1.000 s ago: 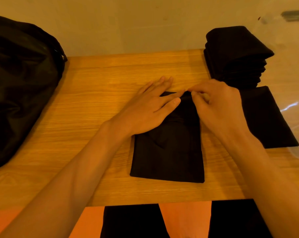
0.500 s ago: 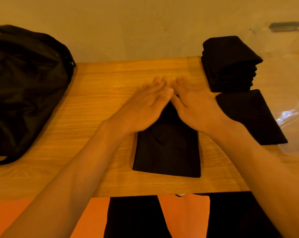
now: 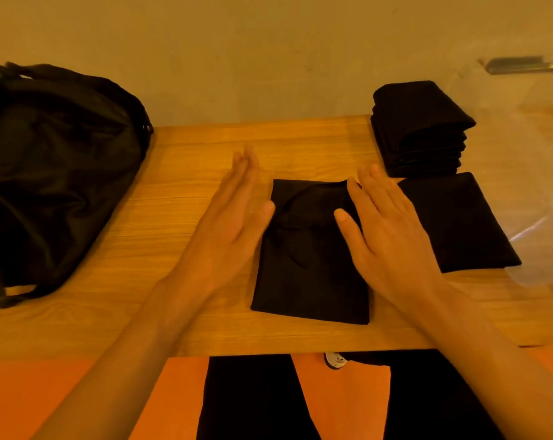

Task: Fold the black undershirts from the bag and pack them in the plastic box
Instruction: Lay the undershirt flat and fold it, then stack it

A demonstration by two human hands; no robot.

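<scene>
Undershirt in work: We see a black undershirt [image 3: 310, 268] folded into a narrow rectangle. It lies flat in the middle of the desk [image 3: 110, 312], with its near short edge close to the desk's front edge. A curved seam crosses its far half, and the cloth puckers at the far right corner.
Left hand: We find the left hand [image 3: 233, 217] with fingers straight and close together, gripping nothing. It is tilted with the palm turned toward the cloth, and the thumb tip reaches the undershirt's left edge.
Right hand: The right hand [image 3: 389, 239] lies palm down with fingers straight and slightly spread, resting on the undershirt's right side. The thumb is on the cloth and nothing is pinched.
Stack: We count several folded black pieces in a stack [image 3: 421, 131] at the far right of the desk, against the wall [image 3: 268, 58].
Single piece: A single folded undershirt [image 3: 459, 220] lies flat just in front of the stack, beside the right hand.
Plastic box: We make out the clear plastic box [image 3: 548, 281] at the right edge. We cannot tell whether the stack and the single piece sit inside it.
Bag: The black bag [image 3: 56, 173] slumps on the left end of the desk, well apart from the hands.
Below the desk: We see legs [image 3: 246, 401] in black, a white shoe [image 3: 335, 360] and an orange floor [image 3: 78, 392].
</scene>
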